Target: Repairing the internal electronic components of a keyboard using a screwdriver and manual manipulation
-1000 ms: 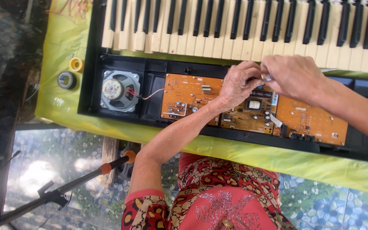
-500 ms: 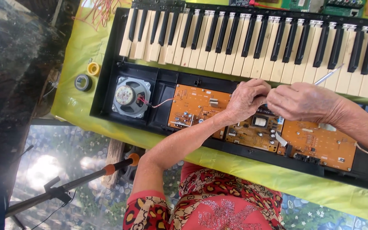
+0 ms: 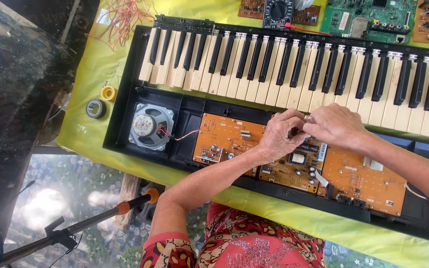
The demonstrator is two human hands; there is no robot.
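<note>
- Opened electronic keyboard [image 3: 294, 59]: long axis runs along the counter's [image 3: 90, 69] far edge, tilted slightly; keys point toward the person; glossy black and cream plastic.
- Orange circuit boards [image 3: 224, 139]: flat, rectangular, set in the black case's near trough.
- Left hand [image 3: 281, 136]: fingers curled narrow, pinching a small dark part I cannot identify.
- Right hand [image 3: 338, 126]: fingers bunched, touching the left hand; its hold cannot be told.
- Round speaker [image 3: 147, 126]: metal, at the case's left end.
- Tape rolls [image 3: 101, 101]: beside the case, on yellow-green cloth.
</note>
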